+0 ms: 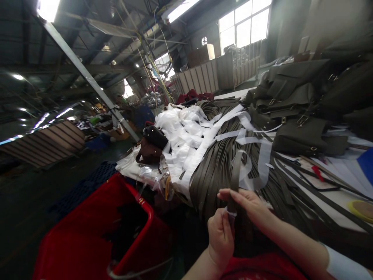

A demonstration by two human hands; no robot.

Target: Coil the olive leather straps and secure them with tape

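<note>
Strip lights and a bright window stand out in a large, dim workshop, which the head view shows at a tilt. A broad bundle of dark straps spreads across a white table and droops at its near edge. Beyond the bundle are some red items and, farther back, a slatted cart. Left of the bundle, and touching it, lies a heap of white strips, with a brown bag at the heap's outer side. Farther left of the bundle and lower down, a red bin holds dark contents too shadowed to make out. Right of the bundle sit dark bags with metal buckles; nearer, on that same side, is a yellow roll.

At the near side of the bundle, one strap stands upright in front of the others. The right hand has it pinched between thumb and fingers. Just below, the left hand is closed on its lower part, with a white scrap at the fingertips. Loose white tape curls over the bundle, right of the upright strap.
</note>
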